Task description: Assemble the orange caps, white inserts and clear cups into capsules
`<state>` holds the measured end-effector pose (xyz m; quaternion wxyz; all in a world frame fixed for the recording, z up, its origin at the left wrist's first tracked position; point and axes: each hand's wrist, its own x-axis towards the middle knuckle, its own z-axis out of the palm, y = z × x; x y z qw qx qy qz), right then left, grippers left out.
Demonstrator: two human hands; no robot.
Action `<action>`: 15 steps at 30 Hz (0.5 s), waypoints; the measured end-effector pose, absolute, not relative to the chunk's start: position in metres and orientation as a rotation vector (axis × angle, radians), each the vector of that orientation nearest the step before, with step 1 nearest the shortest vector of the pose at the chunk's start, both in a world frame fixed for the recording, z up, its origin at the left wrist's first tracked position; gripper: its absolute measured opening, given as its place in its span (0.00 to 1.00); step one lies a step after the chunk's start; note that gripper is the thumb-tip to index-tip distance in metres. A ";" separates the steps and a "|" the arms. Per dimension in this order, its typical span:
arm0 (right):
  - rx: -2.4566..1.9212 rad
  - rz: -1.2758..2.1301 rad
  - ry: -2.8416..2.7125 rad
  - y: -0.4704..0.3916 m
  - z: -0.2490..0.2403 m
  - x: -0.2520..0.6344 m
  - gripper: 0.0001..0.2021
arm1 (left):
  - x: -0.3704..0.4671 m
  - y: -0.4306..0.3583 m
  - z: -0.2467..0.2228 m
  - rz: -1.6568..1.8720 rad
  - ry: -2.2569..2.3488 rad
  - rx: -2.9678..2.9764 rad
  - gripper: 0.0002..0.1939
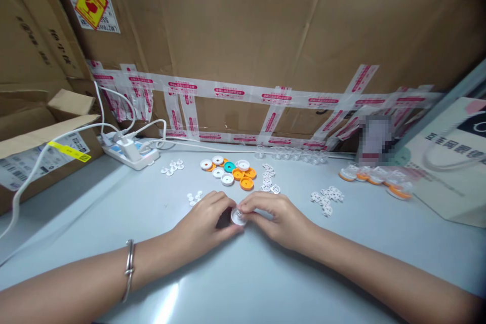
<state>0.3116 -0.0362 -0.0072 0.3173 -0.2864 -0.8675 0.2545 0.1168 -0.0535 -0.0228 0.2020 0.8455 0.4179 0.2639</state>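
In the head view, a white round plastic disc with a raised rim [236, 219] is held between both hands just above the table. My left hand [213, 216] curves around its left side, with thumb and fingers gripping the edge. My right hand [276, 216] pinches a small pale piece [239, 214] at the middle of the disc; the fingertips partly hide it. Just beyond the hands lie several loose discs: white [227, 179], orange [246, 184] and teal [229, 167]. Small white pegs [195, 197] lie beside my left hand, and white perforated wheels [275, 189] behind my right.
More white pegs [172, 167] lie at the left, near a power strip [146, 159] with white cables. Perforated white pieces [326, 200] and orange-based clear-topped pieces [398, 191] lie rightward. Clear cups [299, 155] line the back. Cardboard boxes [243, 25] and a paper bag [451, 182] border the table.
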 end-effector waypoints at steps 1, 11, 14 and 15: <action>-0.745 0.660 -2.289 -0.036 -0.008 0.311 0.06 | 0.117 -0.053 -0.023 0.736 1.168 2.360 0.09; -0.719 0.671 -2.286 -0.033 -0.014 0.310 0.06 | 0.118 -0.052 -0.023 0.733 1.155 2.353 0.09; -0.721 0.671 -2.281 -0.033 -0.015 0.310 0.06 | 0.118 -0.051 -0.026 0.723 1.144 2.345 0.11; -0.724 0.674 -2.281 -0.034 -0.014 0.310 0.06 | 0.118 -0.050 -0.026 0.720 1.140 2.341 0.12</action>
